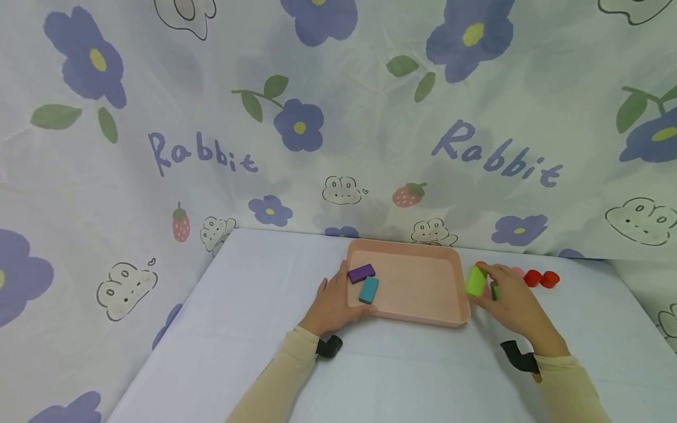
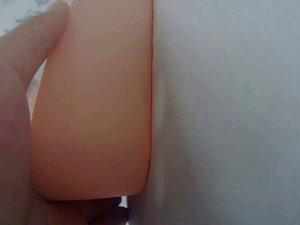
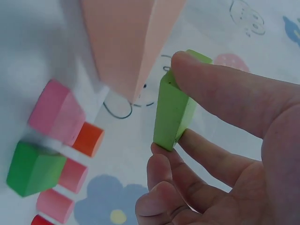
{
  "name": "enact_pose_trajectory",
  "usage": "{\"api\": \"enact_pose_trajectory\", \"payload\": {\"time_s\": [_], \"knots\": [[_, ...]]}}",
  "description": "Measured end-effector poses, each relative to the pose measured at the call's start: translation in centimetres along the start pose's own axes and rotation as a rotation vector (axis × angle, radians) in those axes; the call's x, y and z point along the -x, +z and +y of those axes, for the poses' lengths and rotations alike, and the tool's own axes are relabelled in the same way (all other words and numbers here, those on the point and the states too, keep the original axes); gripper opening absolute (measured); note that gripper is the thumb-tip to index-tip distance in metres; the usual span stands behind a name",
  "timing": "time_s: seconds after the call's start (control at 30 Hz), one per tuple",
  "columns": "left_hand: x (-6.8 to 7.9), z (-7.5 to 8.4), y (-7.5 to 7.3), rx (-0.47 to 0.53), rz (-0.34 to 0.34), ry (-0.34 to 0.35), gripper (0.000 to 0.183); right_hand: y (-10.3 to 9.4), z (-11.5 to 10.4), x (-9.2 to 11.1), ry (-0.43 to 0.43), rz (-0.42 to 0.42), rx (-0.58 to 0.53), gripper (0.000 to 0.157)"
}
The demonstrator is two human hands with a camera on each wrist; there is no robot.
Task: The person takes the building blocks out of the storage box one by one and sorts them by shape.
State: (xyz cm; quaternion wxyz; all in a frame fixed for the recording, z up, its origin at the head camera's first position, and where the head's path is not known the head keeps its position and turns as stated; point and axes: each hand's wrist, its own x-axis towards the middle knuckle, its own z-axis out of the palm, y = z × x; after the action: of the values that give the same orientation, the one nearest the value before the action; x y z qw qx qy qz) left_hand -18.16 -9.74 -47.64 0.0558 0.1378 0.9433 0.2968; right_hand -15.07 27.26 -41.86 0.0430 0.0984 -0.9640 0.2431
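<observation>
My left hand (image 1: 332, 305) holds the near left corner of a shallow peach tray (image 1: 418, 288), its thumb along the front wall and its fingers by the left side. In the left wrist view, the tray's outer wall (image 2: 98, 103) fills the space beside the thumb. Inside the tray's left part lie a purple block (image 1: 362, 272) and a teal block (image 1: 369, 290). My right hand (image 1: 515, 302) pinches a light green block (image 3: 174, 110) between thumb and fingertips, raised beside the tray's right wall.
Right of the tray stand a pink block (image 3: 54, 110), a green block (image 3: 33, 171), an orange-red piece (image 3: 88, 139) and several pink and red pieces, including a red one (image 1: 550, 279). A patterned cloth (image 1: 370, 158) hangs behind the white table (image 1: 222, 329).
</observation>
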Motion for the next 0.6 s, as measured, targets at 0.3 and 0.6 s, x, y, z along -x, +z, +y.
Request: {"api": "enact_pose_trajectory", "payload": {"time_s": [0.3, 0.6], "knots": [[0.1, 0.2, -0.1, 0.022, 0.001, 0.000, 0.129, -0.5, 1.4, 0.9, 0.027, -0.006, -0.017, 0.073], [0.1, 0.2, -0.2, 0.016, 0.003, 0.008, 0.129, -1.5, 2.5, 1.5, 0.066, -0.040, 0.003, 0.076]]}}
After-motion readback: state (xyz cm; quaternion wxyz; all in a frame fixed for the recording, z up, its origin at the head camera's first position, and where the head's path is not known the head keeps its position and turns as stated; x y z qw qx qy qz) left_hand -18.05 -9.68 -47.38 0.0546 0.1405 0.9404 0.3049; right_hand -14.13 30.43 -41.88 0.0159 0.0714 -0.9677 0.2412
